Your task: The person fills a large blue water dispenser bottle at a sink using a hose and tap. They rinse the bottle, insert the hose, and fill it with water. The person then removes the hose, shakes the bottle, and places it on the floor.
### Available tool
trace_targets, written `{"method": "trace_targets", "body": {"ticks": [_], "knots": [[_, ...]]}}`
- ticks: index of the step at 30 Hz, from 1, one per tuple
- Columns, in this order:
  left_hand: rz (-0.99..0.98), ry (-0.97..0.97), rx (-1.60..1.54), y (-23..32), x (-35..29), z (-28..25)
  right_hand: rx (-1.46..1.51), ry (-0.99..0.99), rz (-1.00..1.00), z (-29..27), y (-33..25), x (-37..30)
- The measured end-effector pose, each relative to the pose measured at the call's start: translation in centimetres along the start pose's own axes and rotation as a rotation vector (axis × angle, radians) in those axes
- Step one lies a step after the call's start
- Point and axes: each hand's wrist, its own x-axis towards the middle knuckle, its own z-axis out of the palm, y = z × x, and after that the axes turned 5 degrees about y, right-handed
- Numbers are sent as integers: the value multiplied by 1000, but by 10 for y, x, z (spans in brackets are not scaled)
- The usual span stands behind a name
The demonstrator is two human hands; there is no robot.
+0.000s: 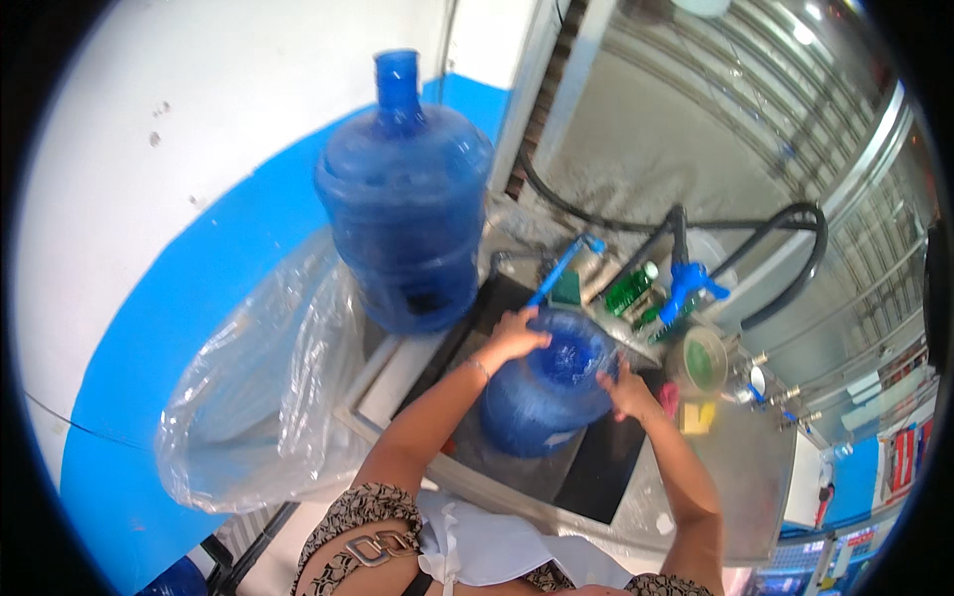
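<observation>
A large translucent blue water jug [532, 412] rests in the sink basin in front of me, one round end turned toward the back. My left hand [519, 336] grips its upper left side, fingers curled over the edge. On the opposite side, my right hand [628, 390] holds the jug with bent fingers. Just beyond my left hand a blue stick-like handle [561, 273] slants up toward the back; whether the hand touches it I cannot tell. A second blue water jug [405, 214] stands upright at the left of the basin, its neck on top.
Behind the jug are a green scouring pad [566, 289], green bottles [628, 290] and a blue-handled tap [690, 288] with a black hose [795, 223]. A tub [699, 360] and yellow sponge [698, 417] sit at right. Clear plastic bags [268, 387] hang at left.
</observation>
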Motion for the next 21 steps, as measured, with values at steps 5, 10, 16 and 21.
{"method": "trace_targets", "body": {"ticks": [5,10,16,21], "knots": [[194,-79,30,-46,-26,-52,-419,-86,-717,-59,-142,-21],[151,-69,46,-66,-41,-49,100,705,-1057,-128,-346,45],[166,-83,31,-67,-54,-50,1094,301,-957,-202,-525,137],[224,-43,38,-75,-60,-51,1103,315,-1110,-221,-589,144]]}}
